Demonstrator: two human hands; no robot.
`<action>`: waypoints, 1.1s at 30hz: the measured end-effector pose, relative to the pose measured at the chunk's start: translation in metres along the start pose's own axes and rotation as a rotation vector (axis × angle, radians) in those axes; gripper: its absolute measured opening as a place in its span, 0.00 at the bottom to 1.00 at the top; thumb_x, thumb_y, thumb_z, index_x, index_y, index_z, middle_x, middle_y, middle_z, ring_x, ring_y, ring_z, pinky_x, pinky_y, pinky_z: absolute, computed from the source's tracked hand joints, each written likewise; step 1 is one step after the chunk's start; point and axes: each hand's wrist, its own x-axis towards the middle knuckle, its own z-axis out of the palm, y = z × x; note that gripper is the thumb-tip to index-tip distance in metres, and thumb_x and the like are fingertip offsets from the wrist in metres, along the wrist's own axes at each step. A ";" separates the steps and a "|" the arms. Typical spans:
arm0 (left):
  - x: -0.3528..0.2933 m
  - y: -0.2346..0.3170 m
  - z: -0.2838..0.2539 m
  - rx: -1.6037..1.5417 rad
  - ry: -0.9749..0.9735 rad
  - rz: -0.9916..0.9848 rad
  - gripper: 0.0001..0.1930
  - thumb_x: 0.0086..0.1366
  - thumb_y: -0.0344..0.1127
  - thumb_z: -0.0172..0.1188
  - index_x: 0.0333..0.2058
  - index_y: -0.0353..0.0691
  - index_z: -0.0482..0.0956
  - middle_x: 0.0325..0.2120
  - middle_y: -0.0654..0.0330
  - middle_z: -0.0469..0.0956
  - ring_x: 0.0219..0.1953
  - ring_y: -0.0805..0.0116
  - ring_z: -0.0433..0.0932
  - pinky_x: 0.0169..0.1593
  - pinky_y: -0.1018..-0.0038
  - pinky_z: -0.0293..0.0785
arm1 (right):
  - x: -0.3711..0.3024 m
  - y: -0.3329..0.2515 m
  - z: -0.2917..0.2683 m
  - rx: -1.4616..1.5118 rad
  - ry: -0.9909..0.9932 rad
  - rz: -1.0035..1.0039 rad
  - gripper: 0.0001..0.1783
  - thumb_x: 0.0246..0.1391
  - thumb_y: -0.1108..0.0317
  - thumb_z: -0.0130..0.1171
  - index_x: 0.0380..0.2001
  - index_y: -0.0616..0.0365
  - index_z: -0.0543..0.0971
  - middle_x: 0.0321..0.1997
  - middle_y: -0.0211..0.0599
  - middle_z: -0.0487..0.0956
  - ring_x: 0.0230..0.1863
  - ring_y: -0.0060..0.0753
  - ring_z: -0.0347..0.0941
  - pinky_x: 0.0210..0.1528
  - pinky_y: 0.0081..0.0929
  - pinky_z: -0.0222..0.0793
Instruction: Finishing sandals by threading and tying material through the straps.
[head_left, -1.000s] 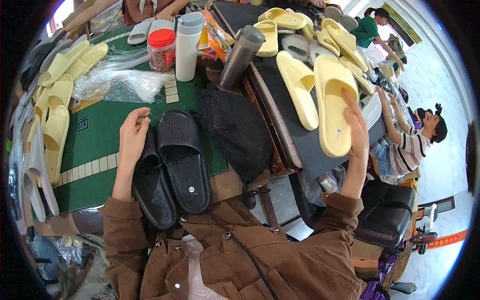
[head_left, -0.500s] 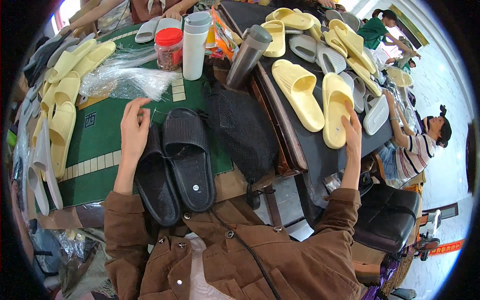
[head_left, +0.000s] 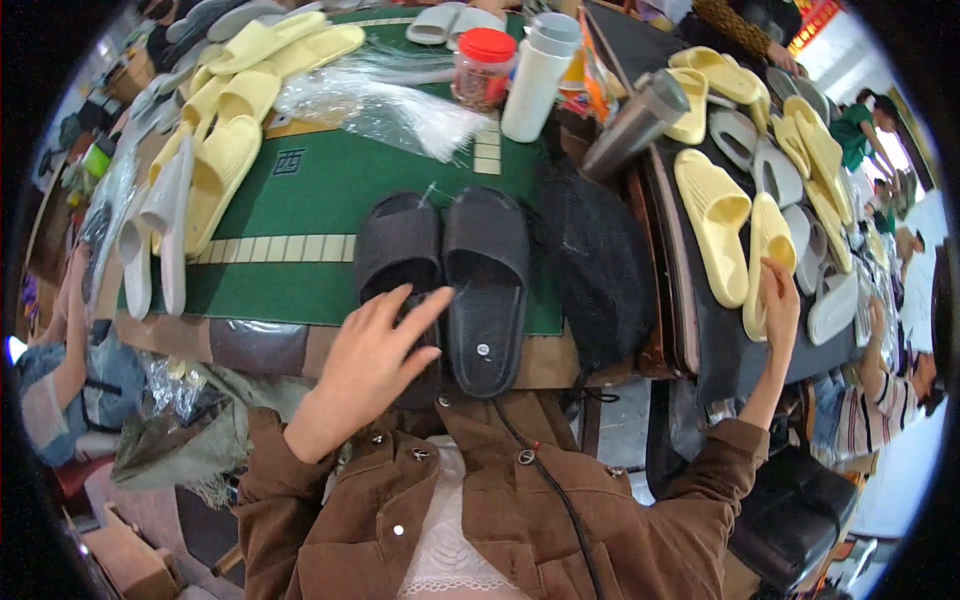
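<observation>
A pair of black slide slippers (head_left: 487,290) lies side by side at the near edge of the green mat (head_left: 330,215), a thin clear plastic tie standing up between their toes. Over the left slipper's footbed is my left hand (head_left: 375,360), fingers apart and nothing held; whether it touches the slipper I cannot tell. On the dark table to the right, my right hand (head_left: 780,305) grips the side edge of a yellow slipper (head_left: 768,240). Its mate, another yellow slipper (head_left: 715,215), lies just left of it. A bundle of clear plastic ties (head_left: 420,115) rests on the mat beyond the black pair.
Yellow and grey slippers (head_left: 225,165) are heaped at the mat's left; more grey slippers (head_left: 775,170) lie on the right table. A red-lidded jar (head_left: 484,70), a white bottle (head_left: 540,80) and a steel flask (head_left: 635,120) stand at the back. Co-workers sit at the right.
My left hand has come from beside the black slippers' toes to over the left footbed. My right hand stays at the yellow slipper, which now stands more on edge. The view has swung left.
</observation>
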 end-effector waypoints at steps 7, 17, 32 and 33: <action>0.024 -0.008 0.071 0.174 0.145 0.114 0.34 0.58 0.51 0.60 0.62 0.54 0.61 0.53 0.28 0.59 0.57 0.31 0.60 0.61 0.47 0.55 | 0.031 -0.029 0.021 0.072 -0.187 -0.032 0.20 0.61 0.65 0.51 0.56 0.56 0.72 0.44 0.30 0.73 0.44 0.20 0.66 0.50 0.17 0.59; 0.026 -0.045 0.058 0.157 0.338 -0.032 0.27 0.56 0.39 0.62 0.53 0.34 0.70 0.42 0.42 0.66 0.46 0.42 0.67 0.52 0.57 0.65 | 0.029 -0.046 0.046 -0.082 -0.146 -0.111 0.23 0.66 0.61 0.41 0.57 0.64 0.70 0.54 0.50 0.75 0.57 0.42 0.70 0.59 0.30 0.60; 0.004 -0.277 -0.080 0.834 0.528 -0.332 0.22 0.64 0.35 0.51 0.57 0.38 0.68 0.54 0.37 0.64 0.57 0.39 0.63 0.62 0.55 0.57 | -0.027 -0.071 0.042 -0.311 -0.087 -0.210 0.19 0.60 0.62 0.48 0.52 0.55 0.75 0.39 0.59 0.76 0.45 0.58 0.68 0.51 0.43 0.60; 0.003 -0.290 -0.085 0.866 0.532 -0.344 0.22 0.64 0.35 0.51 0.57 0.39 0.67 0.54 0.37 0.64 0.57 0.39 0.63 0.62 0.55 0.57 | -0.028 -0.082 0.038 -0.294 -0.161 -0.104 0.19 0.62 0.61 0.47 0.53 0.53 0.75 0.46 0.55 0.75 0.49 0.50 0.66 0.55 0.36 0.58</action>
